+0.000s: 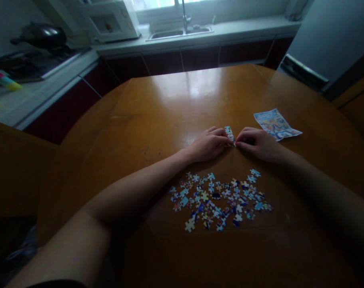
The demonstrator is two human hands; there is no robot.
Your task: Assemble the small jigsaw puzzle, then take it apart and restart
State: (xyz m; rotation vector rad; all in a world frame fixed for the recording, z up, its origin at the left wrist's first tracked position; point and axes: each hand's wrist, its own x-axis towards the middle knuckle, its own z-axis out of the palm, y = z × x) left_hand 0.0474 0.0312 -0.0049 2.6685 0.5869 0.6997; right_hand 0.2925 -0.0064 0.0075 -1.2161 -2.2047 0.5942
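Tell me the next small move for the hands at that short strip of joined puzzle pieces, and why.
Probably press the nearest end piece down flat into the joined strip. The left hand and right hand both pinch at its near end, fingertips meeting there, so a joint seems half seated. The loose pieces lie untouched nearer the body; the picture sheet lies to the right.

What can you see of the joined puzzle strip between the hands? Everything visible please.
The joined puzzle strip is a short, narrow run of connected pieces, printed in white, blue and red, looking like thin card. It lies flat on the wooden table, running away from the person. The left hand and right hand meet at its near end, fingertips touching it. Too small to count pieces.
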